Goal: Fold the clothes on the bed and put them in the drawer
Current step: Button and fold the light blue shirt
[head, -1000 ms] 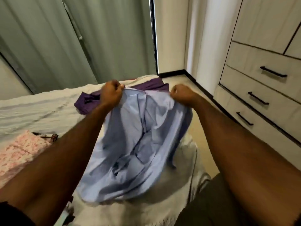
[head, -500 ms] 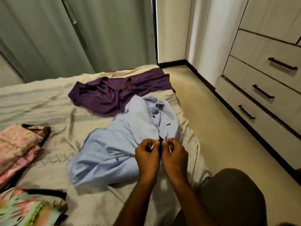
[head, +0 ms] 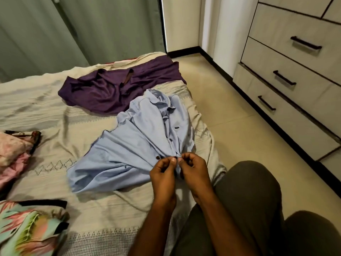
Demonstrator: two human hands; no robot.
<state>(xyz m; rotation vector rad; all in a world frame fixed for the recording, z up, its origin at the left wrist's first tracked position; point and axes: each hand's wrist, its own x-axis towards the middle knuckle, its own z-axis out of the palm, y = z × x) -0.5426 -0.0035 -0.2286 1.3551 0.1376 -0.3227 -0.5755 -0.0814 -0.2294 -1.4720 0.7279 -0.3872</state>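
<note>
Head view: blue shirt (head: 140, 150) being laid flat on bed (head: 55, 111), collar far, hem near, long axis running away from person. Placket being pinched near hem by left hand (head: 163, 173) and right hand (head: 193, 168), 2 hands touching, equally near. Drawers (head: 287, 100) lying right, closed.

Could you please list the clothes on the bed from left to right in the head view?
Pink clothes → purple garment → blue shirt, whose front edge both hands, left and right, pinch.
</note>
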